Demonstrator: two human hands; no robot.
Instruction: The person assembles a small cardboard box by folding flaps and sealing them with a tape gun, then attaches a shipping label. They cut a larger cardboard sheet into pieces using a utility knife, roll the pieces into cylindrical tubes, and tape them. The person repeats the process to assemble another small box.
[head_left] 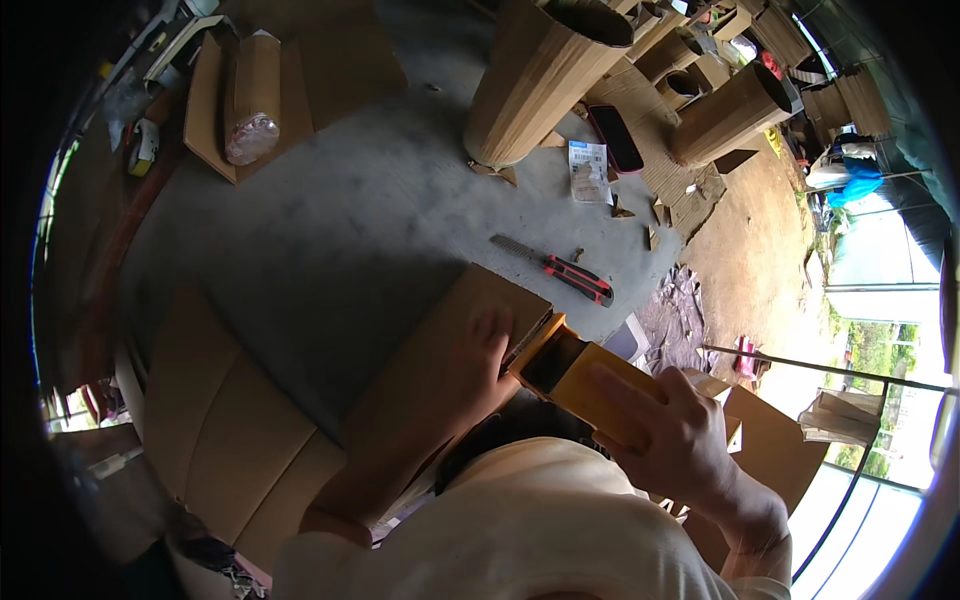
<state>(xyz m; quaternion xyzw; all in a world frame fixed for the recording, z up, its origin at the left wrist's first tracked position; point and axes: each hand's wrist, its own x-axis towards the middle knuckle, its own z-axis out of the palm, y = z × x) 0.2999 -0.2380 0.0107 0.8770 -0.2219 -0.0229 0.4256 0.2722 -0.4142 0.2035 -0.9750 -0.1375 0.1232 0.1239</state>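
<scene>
My left hand [470,375] grips a brown folded cardboard piece [510,290] close to its right edge, its fingers blurred on the board. My right hand [670,430] is wrapped around a boxy yellow hand tool [590,375] with a dark opening on top. The front end of that tool meets the edge of the cardboard, right beside my left fingers. The exact kind of tool is not clear. Beyond the cardboard lies a red and black utility knife [580,280] with its blade out.
Tall cardboard tubes [530,90] stand at the far side, near a dark phone [616,138] and a label sheet [590,172]. A wrapped item [252,110] sits in an open carton [205,110] at far left. Flat cardboard [225,420] leans at near left.
</scene>
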